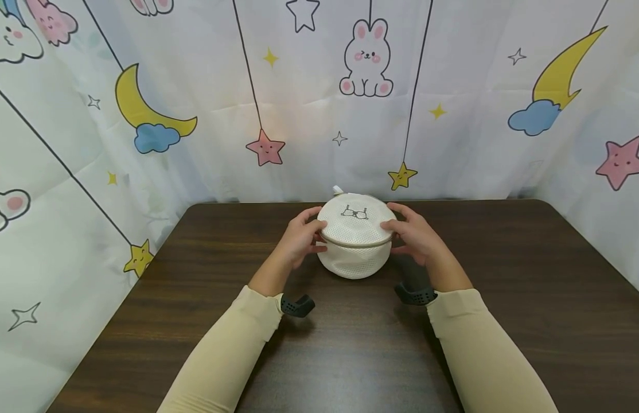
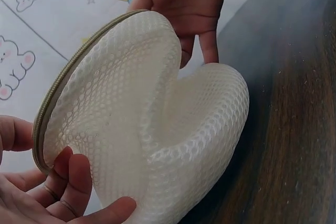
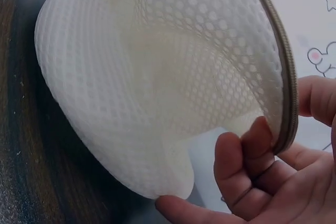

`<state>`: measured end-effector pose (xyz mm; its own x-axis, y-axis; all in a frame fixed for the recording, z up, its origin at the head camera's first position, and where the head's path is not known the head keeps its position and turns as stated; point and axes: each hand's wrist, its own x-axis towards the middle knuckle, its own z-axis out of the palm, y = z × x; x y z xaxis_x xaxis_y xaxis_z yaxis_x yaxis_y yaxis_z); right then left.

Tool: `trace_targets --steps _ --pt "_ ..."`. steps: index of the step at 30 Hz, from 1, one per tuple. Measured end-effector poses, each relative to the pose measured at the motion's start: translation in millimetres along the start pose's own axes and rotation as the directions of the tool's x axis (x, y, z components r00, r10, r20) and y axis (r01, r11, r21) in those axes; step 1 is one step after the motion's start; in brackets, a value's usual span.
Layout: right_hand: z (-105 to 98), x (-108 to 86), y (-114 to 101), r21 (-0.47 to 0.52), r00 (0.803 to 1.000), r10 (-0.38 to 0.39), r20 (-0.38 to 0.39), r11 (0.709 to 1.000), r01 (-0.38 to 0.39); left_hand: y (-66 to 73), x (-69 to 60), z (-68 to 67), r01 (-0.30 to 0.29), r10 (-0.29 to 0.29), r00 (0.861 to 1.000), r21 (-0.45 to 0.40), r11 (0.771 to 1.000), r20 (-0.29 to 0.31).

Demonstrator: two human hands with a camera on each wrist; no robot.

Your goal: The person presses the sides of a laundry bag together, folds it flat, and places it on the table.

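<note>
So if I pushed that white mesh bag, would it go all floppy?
The white mesh bag would probably squash easily: its side is already folded inward in the wrist views. The zipped rim may hold its shape better, since it keeps a smooth curve. It's likely light to lift, too, because its fabric looks full of little holes.

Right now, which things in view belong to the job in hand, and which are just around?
In the job:
- white mesh bag, with its tan zip
- left hand and right hand, holding its opposite sides

Just around:
- dark table
- printed cloth behind
- black wrist bands
</note>
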<state>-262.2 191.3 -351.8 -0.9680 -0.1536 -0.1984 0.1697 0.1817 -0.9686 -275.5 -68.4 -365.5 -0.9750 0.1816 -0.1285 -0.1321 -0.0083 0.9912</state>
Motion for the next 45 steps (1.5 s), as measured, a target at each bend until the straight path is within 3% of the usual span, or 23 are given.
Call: trace_targets --steps 10,18,20,23,26,28,34,38,41,45 --pt "4 2.8 5 -0.177 0.999 -0.023 -0.037 0.984 0.016 -7.5 5.3 -3.7 0.031 -0.032 0.999 -0.013 0.999 -0.024" --pt "8 5.0 7 -0.325 0.999 -0.042 -0.028 0.945 0.030 -11.5 8.8 -3.2 0.100 -0.097 0.994 -0.064 0.993 0.044" --pt "8 4.9 7 -0.347 0.998 -0.051 -0.027 0.937 0.039 -10.2 8.0 -4.8 0.079 -0.078 0.996 -0.022 0.997 0.038" --pt "7 4.5 6 -0.375 0.997 -0.072 -0.021 0.925 0.059 -8.4 7.4 -9.9 0.007 -0.006 1.000 0.118 0.993 -0.012" --pt "7 4.2 6 -0.410 0.995 -0.094 -0.009 0.908 0.083 -7.3 6.0 -15.7 -0.043 0.063 0.996 0.287 0.957 -0.062" --pt "8 4.2 5 -0.443 0.994 -0.107 0.006 0.891 0.099 -7.7 5.4 -18.6 -0.045 0.070 0.996 0.348 0.936 -0.060" --pt "11 4.2 6 -0.575 0.991 -0.119 0.062 0.807 0.133 -10.3 4.8 -19.6 -0.012 -0.005 0.999 0.415 0.910 0.040" --pt "11 6.1 9 -0.639 0.988 -0.113 0.103 0.754 0.153 -13.5 6.2 -18.8 -0.012 -0.026 0.997 0.456 0.890 0.076" --pt "11 8.2 13 -0.669 0.988 -0.108 0.114 0.727 0.156 -14.9 6.6 -18.5 -0.024 -0.023 0.996 0.531 0.847 0.082" --pt "13 9.0 16 -0.683 0.990 -0.096 0.105 0.716 0.142 -15.4 5.8 -18.5 -0.054 -0.006 0.996 0.625 0.779 0.094"
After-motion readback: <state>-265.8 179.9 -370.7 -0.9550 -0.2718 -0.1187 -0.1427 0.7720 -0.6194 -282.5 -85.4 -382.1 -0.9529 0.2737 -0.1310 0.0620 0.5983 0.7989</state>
